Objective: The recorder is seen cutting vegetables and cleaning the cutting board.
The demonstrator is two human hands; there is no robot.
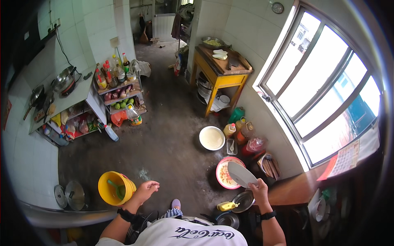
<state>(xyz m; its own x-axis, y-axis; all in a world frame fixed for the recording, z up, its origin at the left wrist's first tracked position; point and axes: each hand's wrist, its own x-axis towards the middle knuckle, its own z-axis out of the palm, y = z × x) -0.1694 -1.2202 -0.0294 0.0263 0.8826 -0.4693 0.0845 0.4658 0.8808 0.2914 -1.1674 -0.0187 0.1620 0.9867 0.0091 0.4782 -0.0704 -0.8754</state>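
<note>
My right hand (259,188) grips the near rim of a pale plate (241,173), which is tilted over a red-rimmed basin (219,172). Orange and white bits lie in the part of the basin that shows; the plate hides the rest. With nothing in it and its fingers partly spread, my left hand (147,189) is held in the air just right of a yellow bucket (104,189). A green ladle (118,188) rests inside that bucket. Beyond the basin stands a white bowl (212,138) of cream-coloured liquid.
By the right wall are several bottles (245,132) and a small clear tray (231,147) with a spoon. A yellow bottle (227,206) lies beside a dark metal pan (244,201) near my feet. Farther off stand a yellow table (229,82) and a bottle-laden shelf rack (121,87).
</note>
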